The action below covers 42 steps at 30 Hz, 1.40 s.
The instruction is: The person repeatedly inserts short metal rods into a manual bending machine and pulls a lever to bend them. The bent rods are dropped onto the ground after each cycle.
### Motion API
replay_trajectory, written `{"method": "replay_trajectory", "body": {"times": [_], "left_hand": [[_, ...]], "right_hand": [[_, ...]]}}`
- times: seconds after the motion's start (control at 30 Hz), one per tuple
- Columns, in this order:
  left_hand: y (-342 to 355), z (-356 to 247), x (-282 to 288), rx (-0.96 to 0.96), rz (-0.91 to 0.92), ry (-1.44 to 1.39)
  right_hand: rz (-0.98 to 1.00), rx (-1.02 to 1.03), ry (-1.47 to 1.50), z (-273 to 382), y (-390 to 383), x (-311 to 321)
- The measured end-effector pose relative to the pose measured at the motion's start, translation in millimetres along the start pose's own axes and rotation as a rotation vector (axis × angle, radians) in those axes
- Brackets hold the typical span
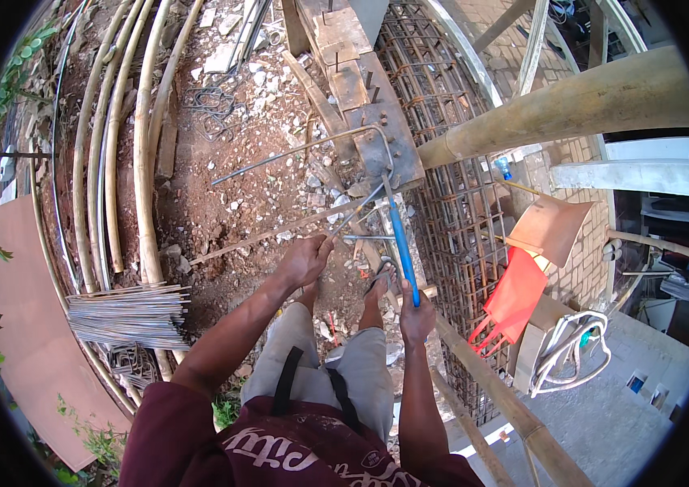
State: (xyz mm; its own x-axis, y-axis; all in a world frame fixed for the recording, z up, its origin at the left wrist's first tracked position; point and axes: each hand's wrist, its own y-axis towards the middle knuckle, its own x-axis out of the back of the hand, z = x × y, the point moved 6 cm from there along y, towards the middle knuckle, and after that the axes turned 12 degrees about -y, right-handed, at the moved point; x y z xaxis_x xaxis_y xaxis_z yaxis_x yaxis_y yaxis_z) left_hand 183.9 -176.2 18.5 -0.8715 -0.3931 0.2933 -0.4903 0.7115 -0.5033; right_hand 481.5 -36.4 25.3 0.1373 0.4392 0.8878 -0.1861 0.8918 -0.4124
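White lettering runs across the front of the dark red shirt (312, 446); it is the clearest writing in view. One bending bar (401, 243), one bent rod (295, 154) and two bare hands meet at the near end of the wooden beam (389, 118). Several upright pegs (375, 95) stand along that beam. To the left lie at least four long bamboo poles (146, 162), with one bundle of thin metal rods (129, 315) across them; the rods are too many to count. Beside the beam's right edge runs a rusty steel cage (442, 122), with one red bag (515, 296) beyond it.

The bent rod is thin, grey and dull. Its long arm reaches out past the beam's left edge, and its curve comes round over the near end. The bending bar is bright blue, its head at that same end. The right hand (418, 318) has its fingers clamped round the bar's lower part. The left hand (305, 261) has its fingers closed on a slim straight length (352, 217) leading up to the bar's head; whether this joins the bent rod I cannot tell.
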Motion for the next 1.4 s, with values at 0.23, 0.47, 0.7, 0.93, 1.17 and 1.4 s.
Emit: {"method": "replay_trajectory", "body": {"times": [0.23, 0.47, 0.7, 0.93, 1.17, 1.4], "left_hand": [[-34.3, 3.8, -34.9, 0.116, -0.523, -0.096], [-34.1, 2.4, -46.1, -0.087, -0.856, -0.151], [-22.7, 18.2, -34.4, -0.079, -0.823, -0.201], [21.6, 8.8, 55.6, -0.199, -0.603, -0.200], [33.8, -38.2, 36.7, -0.298, -0.667, 0.384], [102.4, -49.7, 32.7, -0.383, -0.631, 0.387]], "right_hand": [[0.091, 0.114, -0.065, -26.5, 26.0, 28.7], [0.786, 0.284, 0.348, -39.7, 36.1, -5.2], [0.881, 0.156, 0.631, -44.3, 18.4, -30.2], [0.848, -0.101, 0.920, 66.6, -73.0, -65.7], [0.789, -0.025, 0.896, 47.7, -87.6, -87.1], [0.754, -0.026, 0.895, 61.6, -85.5, -84.8]]}}
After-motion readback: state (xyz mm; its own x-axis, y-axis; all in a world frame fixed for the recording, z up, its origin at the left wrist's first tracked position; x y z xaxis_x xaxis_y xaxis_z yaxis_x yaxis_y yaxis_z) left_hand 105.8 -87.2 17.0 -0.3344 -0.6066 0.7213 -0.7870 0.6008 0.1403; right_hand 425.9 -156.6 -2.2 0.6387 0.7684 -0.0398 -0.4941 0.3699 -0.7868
